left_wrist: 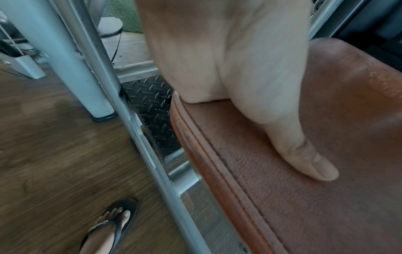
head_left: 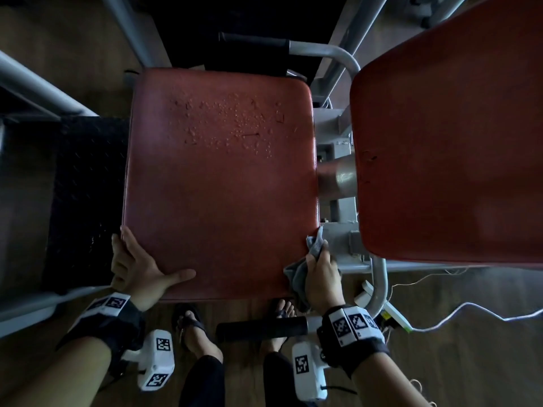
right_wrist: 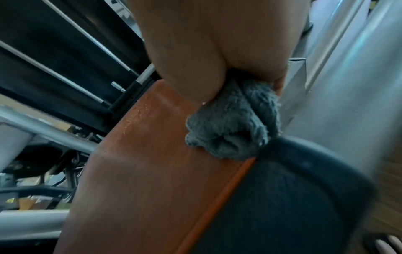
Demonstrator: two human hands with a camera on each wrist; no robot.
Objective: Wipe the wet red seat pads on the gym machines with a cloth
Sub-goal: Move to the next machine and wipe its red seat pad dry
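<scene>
A red seat pad (head_left: pixel 220 183) fills the middle of the head view, with water drops (head_left: pixel 229 124) beaded on its far half. My left hand (head_left: pixel 138 265) grips its near left corner, thumb (left_wrist: pixel 304 151) flat on top and fingers curled over the left edge. My right hand (head_left: pixel 321 274) holds a bunched grey cloth (head_left: pixel 314 245) against the pad's near right edge; in the right wrist view the cloth (right_wrist: pixel 234 127) presses on the pad's red side (right_wrist: pixel 152 171). A second red pad (head_left: pixel 446 136) stands at the right.
Grey machine frame tubes (head_left: pixel 338 51) and brackets (head_left: pixel 343 230) sit between the two pads. A black foam-covered bar (head_left: pixel 261 329) lies below the seat's near edge, by my sandalled feet (head_left: pixel 194 327). A black tread plate (head_left: pixel 85 183) lies left. White cables (head_left: pixel 458 312) trail over the wooden floor.
</scene>
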